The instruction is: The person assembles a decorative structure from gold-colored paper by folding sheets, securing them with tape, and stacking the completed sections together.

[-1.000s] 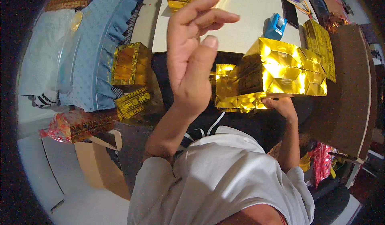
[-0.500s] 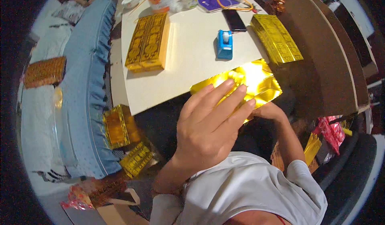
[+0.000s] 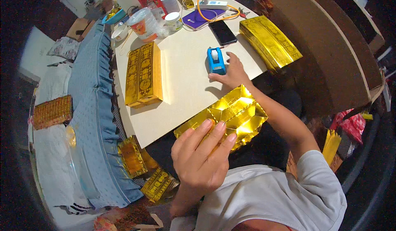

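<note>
My left hand (image 3: 202, 161) holds a shiny gold foil piece with folded edges (image 3: 241, 113) over my lap, at the table's near edge. The fingers lie across its left part; my thumb is hidden behind it. Over the table, my right hand (image 3: 233, 71) reaches out with thumb and fingers apart, holding nothing. It is beside the blue tape dispenser (image 3: 216, 61), its thumb near the dispenser's close end; I cannot tell whether they touch. At the table's left side is a patterned gold block-shaped box (image 3: 142, 74). A stack of gold paper (image 3: 270, 41) lies along the right edge.
A black phone (image 3: 222, 32) lies behind the dispenser, before a purple folder (image 3: 202, 18), a white power strip (image 3: 212, 5) and an orange cable. Tubs (image 3: 143, 25) crowd the back left. A large brown cardboard panel (image 3: 330, 53) stands at right; a blue-covered bed (image 3: 84, 128) is at left.
My right hand has left the gold foil piece and moved forward to the tape dispenser. My left hand still holds the foil piece, now lower and further left in view. The view has shifted.
</note>
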`<state>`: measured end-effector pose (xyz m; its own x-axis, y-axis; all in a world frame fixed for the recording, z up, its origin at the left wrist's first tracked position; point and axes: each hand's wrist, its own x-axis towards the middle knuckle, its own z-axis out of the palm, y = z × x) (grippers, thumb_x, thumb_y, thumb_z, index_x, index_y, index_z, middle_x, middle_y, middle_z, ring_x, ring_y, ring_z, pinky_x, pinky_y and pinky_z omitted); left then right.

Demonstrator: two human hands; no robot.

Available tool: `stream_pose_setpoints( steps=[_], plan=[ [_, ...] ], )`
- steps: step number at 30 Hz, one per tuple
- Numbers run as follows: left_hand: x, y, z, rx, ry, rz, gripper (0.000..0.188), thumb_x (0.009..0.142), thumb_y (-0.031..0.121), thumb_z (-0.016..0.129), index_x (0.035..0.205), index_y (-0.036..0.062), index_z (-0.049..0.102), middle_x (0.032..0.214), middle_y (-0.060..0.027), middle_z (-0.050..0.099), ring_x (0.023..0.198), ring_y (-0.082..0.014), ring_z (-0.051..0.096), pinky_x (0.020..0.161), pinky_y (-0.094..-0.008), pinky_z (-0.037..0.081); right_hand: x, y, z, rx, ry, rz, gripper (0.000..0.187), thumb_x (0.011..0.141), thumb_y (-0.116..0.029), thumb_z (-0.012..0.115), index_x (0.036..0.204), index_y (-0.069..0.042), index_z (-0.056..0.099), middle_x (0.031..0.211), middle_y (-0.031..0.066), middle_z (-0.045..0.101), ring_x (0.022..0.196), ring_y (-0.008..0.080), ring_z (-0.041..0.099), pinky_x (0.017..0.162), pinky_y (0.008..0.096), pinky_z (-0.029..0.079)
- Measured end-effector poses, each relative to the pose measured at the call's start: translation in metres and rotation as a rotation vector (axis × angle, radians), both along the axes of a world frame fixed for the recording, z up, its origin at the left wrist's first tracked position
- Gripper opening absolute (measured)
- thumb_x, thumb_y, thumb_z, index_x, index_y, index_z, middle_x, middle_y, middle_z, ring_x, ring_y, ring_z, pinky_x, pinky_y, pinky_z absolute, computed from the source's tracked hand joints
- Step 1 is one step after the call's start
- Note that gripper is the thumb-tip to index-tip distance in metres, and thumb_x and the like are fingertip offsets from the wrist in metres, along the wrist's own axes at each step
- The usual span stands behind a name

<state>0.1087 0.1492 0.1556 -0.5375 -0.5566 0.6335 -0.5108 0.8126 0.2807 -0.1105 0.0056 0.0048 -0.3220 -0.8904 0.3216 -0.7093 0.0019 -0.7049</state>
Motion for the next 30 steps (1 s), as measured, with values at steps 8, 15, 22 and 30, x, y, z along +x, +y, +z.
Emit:
stream_pose_setpoints(
  steps=[8,15,22,30],
  plan=[
    [-0.001,0.006,0.003,0.064,-0.048,0.036,0.028,0.072,0.01,0.065,0.099,0.0153,0.072,0.114,-0.0072,0.067,0.112,-0.027,0.058,0.099,-0.0434,0.038,-0.007,0.006,0.017,0.129,0.1,-0.018,0.077,0.067,-0.03,0.073,0.13,-0.004,0.037,0.113,0.0212,0.053,0.105,0.0361,0.052,0.091,0.0449,0.045],
    [-0.001,0.004,-0.005,0.002,-0.031,0.06,0.026,0.077,0.014,0.064,0.102,0.0172,0.073,0.114,-0.0043,0.067,0.113,-0.0229,0.058,0.099,-0.0396,0.036,-0.029,0.023,0.025,0.148,0.032,0.048,0.054,0.076,-0.04,0.073,0.114,-0.008,0.052,0.097,0.0185,0.059,0.086,0.0317,0.06,0.076,0.039,0.049],
    [-0.003,0.004,-0.004,0.0,0.008,0.036,0.028,0.076,0.012,0.065,0.103,0.016,0.072,0.115,-0.0058,0.067,0.112,-0.0243,0.059,0.098,-0.0409,0.037,-0.061,-0.005,0.026,0.61,-0.783,0.301,0.042,0.086,-0.045,0.064,0.101,-0.007,0.059,0.082,0.01,0.067,0.073,0.0222,0.067,0.062,0.0347,0.053],
    [-0.004,0.004,-0.003,0.001,0.015,0.017,0.029,0.076,0.011,0.066,0.104,0.0159,0.071,0.117,-0.0062,0.066,0.114,-0.027,0.058,0.1,-0.0428,0.036,-0.076,-0.021,0.057,0.981,-1.207,0.393,0.048,0.092,-0.038,0.056,0.126,-0.006,0.042,0.112,0.0299,0.057,0.107,0.0494,0.055,0.093,0.0594,0.043]
  ],
)
